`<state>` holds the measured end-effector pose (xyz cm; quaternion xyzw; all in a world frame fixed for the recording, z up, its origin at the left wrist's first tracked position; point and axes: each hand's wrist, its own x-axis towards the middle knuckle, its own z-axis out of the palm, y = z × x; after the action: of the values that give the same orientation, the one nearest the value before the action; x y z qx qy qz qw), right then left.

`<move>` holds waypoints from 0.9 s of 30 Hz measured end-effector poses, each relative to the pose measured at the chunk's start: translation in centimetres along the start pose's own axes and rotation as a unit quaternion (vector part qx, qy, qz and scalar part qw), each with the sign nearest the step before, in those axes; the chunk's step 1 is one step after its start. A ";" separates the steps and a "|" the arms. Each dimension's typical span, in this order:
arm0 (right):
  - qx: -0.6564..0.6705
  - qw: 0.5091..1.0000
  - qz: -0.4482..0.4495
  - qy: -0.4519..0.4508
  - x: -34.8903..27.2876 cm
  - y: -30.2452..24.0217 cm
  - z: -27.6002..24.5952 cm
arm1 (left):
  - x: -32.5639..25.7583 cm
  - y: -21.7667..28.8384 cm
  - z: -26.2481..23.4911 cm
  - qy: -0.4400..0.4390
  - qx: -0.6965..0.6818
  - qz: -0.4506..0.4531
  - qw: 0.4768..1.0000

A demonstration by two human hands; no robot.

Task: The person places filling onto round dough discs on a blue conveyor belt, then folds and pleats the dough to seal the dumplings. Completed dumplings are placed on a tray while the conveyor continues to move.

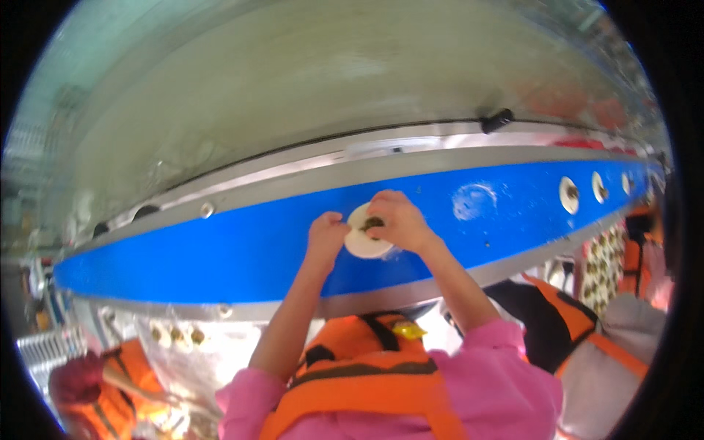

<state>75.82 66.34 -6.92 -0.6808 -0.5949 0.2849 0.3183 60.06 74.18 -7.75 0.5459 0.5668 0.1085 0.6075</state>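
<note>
A white round disc (361,246) with a small brown piece in its middle lies on the long blue belt (220,253). My left hand (325,236) grips the disc's left edge with curled fingers. My right hand (397,220) lies over the disc's top right, its fingertips on the brown piece. Both forearms come up from pink sleeves above an orange life vest (367,367).
Further white discs with brown centres (569,194) (599,187) lie on the belt to the right, past a pale round smear (473,199). A metal rail (411,150) with a black knob (497,119) borders the belt. Other people in orange vests stand at right (636,264) and lower left (110,396).
</note>
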 end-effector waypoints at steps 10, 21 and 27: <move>-0.028 0.981 0.065 -0.179 5.3 -3.4 -3.6 | -5.3 5.0 -2.1 0.092 0.332 0.122 0.931; -0.060 0.968 -0.087 -0.228 6.4 -12.5 -3.8 | -10.0 6.2 -4.3 0.241 -0.039 0.088 0.966; 0.017 0.953 -0.050 -0.298 5.9 -20.5 -0.7 | -12.7 3.0 -9.8 0.213 -0.230 0.122 0.942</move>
<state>64.25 73.93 9.30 -0.5287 -0.6915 0.4684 0.1515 49.35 71.09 4.15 0.4206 0.5718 0.4226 0.5636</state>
